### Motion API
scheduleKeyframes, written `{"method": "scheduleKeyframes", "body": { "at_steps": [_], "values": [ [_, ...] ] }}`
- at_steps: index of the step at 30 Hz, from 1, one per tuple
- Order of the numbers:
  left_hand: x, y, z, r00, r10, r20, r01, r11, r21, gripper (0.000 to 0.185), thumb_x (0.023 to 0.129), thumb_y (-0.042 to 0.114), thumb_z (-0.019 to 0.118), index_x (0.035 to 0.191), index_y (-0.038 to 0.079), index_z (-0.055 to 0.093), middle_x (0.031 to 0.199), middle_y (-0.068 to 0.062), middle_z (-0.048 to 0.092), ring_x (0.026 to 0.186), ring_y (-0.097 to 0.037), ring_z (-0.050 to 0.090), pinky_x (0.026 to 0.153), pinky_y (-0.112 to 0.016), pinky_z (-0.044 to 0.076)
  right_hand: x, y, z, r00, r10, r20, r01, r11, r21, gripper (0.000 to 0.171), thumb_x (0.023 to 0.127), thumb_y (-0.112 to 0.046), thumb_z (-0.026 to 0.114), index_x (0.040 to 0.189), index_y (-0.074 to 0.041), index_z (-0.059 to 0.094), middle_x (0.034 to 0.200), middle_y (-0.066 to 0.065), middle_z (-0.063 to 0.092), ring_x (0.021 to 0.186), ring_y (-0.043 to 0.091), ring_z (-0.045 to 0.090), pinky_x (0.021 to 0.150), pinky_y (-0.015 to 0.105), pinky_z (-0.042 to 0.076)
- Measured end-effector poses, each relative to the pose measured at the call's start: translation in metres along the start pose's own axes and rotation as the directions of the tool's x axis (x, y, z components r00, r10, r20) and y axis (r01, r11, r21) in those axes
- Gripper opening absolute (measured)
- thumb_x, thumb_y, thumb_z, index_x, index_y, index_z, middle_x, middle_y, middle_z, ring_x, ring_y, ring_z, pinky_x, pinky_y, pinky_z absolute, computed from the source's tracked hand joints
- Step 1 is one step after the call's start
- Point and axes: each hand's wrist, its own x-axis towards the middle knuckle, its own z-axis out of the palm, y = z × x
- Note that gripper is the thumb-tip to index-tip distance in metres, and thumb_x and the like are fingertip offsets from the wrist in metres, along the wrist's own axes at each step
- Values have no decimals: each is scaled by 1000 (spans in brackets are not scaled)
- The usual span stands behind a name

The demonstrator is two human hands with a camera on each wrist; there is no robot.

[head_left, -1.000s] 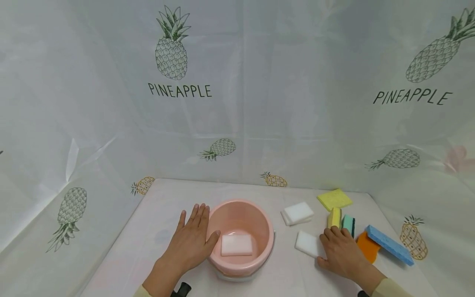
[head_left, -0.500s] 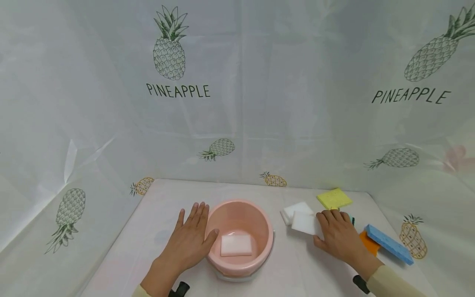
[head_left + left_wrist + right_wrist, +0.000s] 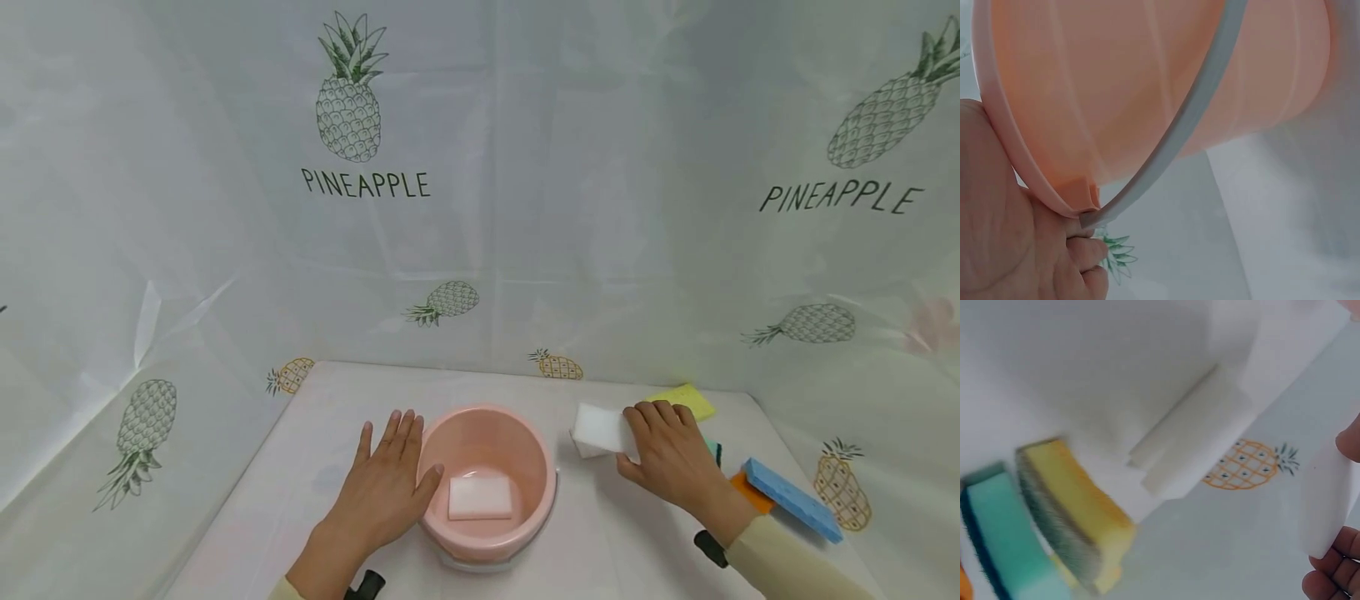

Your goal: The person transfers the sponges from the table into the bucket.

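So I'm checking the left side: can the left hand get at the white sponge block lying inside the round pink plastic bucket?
Probably yes. The left hand rests against the round pink plastic bucket, whose top is open, and nothing covers the white sponge block.

I read "PINEAPPLE" twice on the backdrop sheet [image 3: 525,208]: under the upper-left pineapple drawing and under the upper-right one. Nothing else legible.

pink bucket [image 3: 487,479]: 1 | white sponges [image 3: 597,428]: 4 | coloured sponges [image 3: 791,498]: 5 | hands [image 3: 384,492]: 2
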Motion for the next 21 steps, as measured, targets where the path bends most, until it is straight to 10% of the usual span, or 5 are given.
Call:
{"method": "scheduleKeyframes", "body": {
  "at_steps": [21],
  "values": [
    [-2, 1, 2, 1000, -3, -3, 3, 1000, 6, 76, 110, 49, 47, 162, -4, 34, 170, -22, 31, 161, -38, 24, 128, -67, 13, 95, -74, -53, 990, -123, -63, 123, 992, 3, 57, 84, -49, 70, 115, -2, 62, 111, 12, 64, 104, 33, 58, 90, 51, 47]
  ]
}}
